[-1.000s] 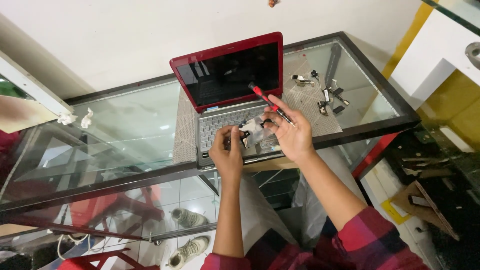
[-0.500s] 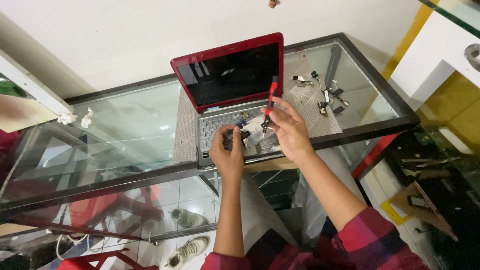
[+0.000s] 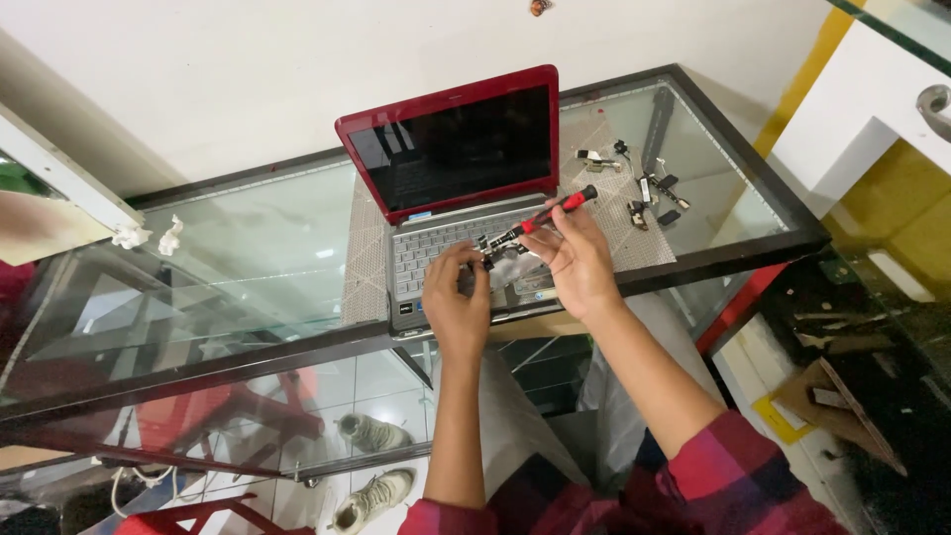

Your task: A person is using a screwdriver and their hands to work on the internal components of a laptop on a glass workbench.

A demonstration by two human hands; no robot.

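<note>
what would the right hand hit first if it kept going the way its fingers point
Probably the left hand: the right hand points left across the laptop keyboard, screwdriver tip at a small part between them. Depth unclear.

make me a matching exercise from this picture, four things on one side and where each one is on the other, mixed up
Things:
1. red-handled screwdriver
2. open red laptop with a dark screen
3. small loose dark parts
4. white crumpled scraps

Places:
A. on the glass table top, far to the laptop's left
B. on the grey mat, right of the laptop
C. in the right hand, over the keyboard
D. mid-table, in front of both hands

Pairs: 1-C, 2-D, 3-B, 4-A
</note>
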